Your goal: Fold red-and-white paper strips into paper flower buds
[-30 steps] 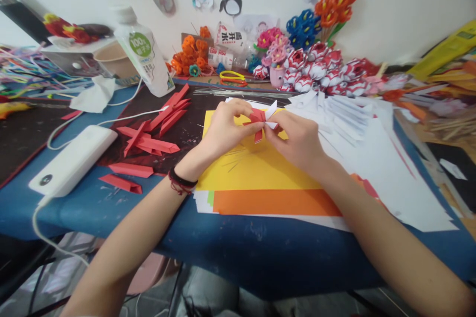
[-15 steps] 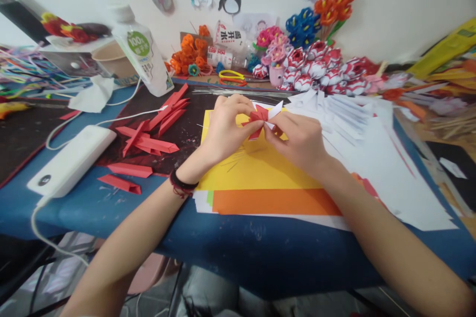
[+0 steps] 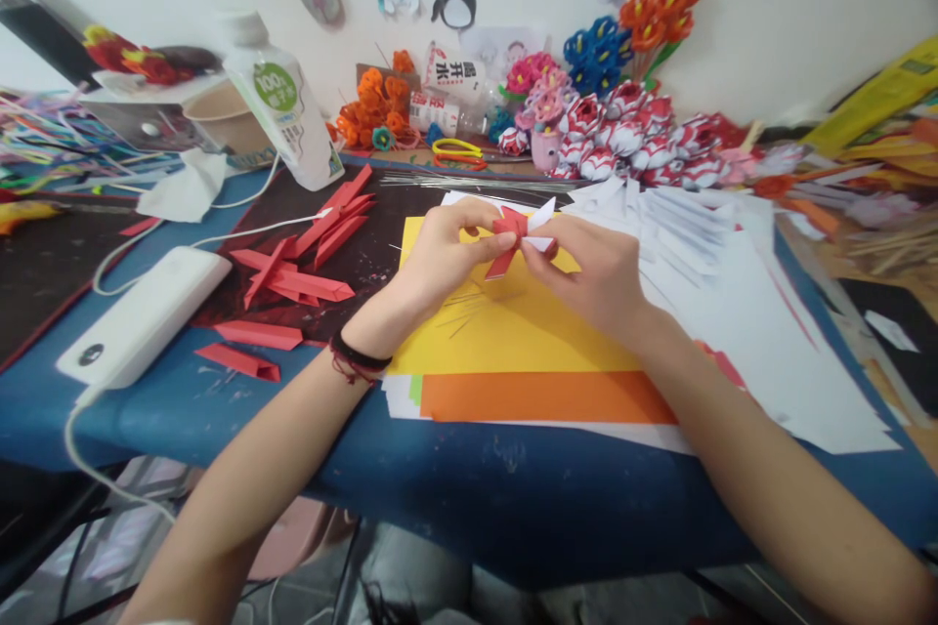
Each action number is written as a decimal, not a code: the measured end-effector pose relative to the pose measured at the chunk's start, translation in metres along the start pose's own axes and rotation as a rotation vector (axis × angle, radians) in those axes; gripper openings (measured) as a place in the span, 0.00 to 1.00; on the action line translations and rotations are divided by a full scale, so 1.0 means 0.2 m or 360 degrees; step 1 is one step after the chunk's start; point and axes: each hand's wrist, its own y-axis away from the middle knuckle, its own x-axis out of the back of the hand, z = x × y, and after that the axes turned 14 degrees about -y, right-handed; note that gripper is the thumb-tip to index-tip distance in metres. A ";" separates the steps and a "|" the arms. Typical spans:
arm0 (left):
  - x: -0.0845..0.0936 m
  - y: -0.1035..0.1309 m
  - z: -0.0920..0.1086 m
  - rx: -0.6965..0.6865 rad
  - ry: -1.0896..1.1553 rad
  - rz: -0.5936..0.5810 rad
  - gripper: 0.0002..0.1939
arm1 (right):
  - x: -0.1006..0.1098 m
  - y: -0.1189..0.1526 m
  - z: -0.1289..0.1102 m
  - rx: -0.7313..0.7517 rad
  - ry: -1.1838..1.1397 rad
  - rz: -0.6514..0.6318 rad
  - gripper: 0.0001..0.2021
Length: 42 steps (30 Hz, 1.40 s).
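Observation:
Between my hands, above the yellow paper [image 3: 513, 332], is a red and white folded paper star [image 3: 508, 229] with several points. My left hand [image 3: 447, 249] pinches its red side between thumb and fingers. On the other side my right hand [image 3: 597, 271] has thumb and forefinger closed at a white point of it. The fingertips behind the star are partly hidden. To the left, folded red paper strips [image 3: 308, 285] lie in a loose pile on a dark mat [image 3: 381, 259]. Folded white paper strips [image 3: 678, 234] lie to the right of my right hand.
A white power bank [image 3: 143, 317] with a cable is at the left. Behind it stands a white bottle [image 3: 285, 107]. Red and white flowers [image 3: 645, 137] and orange flowers [image 3: 663, 5] line the wall. Orange paper [image 3: 542, 397] sticks out under the yellow sheet.
The paper star has turned slightly in my fingers. My right thumb and forefinger have shifted a little along its white point, while my left hand keeps its pinch.

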 end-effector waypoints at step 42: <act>0.05 -0.03 -0.01 0.0070 -0.0044 0.0072 0.08 | -0.03 0.01 0.02 -0.0058 0.0001 0.0069 0.06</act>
